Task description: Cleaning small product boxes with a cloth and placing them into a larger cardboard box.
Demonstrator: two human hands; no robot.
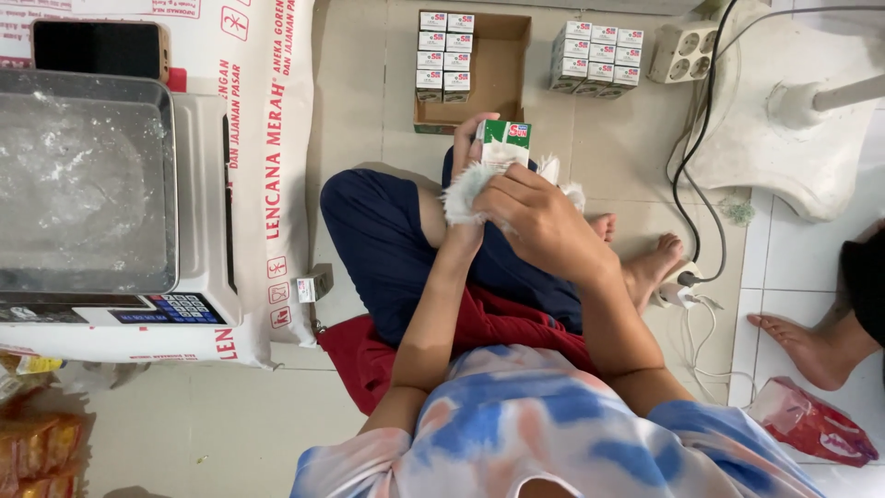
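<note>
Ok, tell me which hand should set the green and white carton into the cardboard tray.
Left, probably. The left hand grips the carton, and the cardboard tray lies straight ahead of it. The right hand holds the white fluffy cloth against the carton.

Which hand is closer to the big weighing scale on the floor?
Left. The left hand holds the small green and white box on the side toward the weighing scale. The right hand wraps around the white plastic bag, farther from the scale.
</note>
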